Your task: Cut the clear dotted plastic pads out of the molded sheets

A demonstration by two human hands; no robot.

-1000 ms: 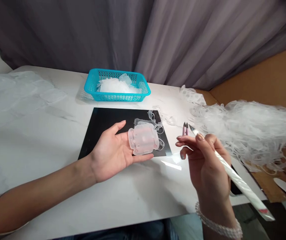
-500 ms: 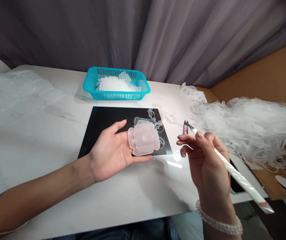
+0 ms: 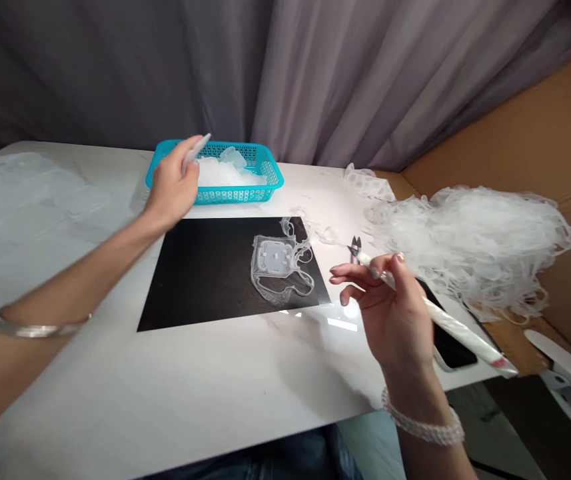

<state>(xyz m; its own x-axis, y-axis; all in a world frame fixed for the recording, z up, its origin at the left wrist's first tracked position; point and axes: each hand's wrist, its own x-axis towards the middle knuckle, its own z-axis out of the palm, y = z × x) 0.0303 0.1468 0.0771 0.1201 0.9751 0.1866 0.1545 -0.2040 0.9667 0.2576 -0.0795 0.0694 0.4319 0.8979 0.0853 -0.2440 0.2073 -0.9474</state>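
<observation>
My left hand (image 3: 174,183) is over the left end of a blue plastic basket (image 3: 238,195), closed on a translucent silicone piece (image 3: 196,152) held on edge. White translucent pieces (image 3: 225,173) fill part of the basket. Held pen-like in my right hand (image 3: 398,313) is a craft knife (image 3: 458,330) with a pearly wrapped handle, its dark tip pointing up and left. On the black mat (image 3: 200,273) lies another translucent piece (image 3: 275,259) with thin loops of trimming (image 3: 292,292) about it.
Pink-handled nippers (image 3: 355,247) lie behind my right hand. A large heap of stringy clear scraps (image 3: 465,247) covers the right side near a cardboard wall (image 3: 520,127). Translucent sheets (image 3: 30,207) lie at left. A dark-screened phone (image 3: 450,340) is under the knife handle.
My left hand has gone from open, palm up above the mat with the silicone piece on it, to the basket, gripping that piece. My right hand still holds the knife.
</observation>
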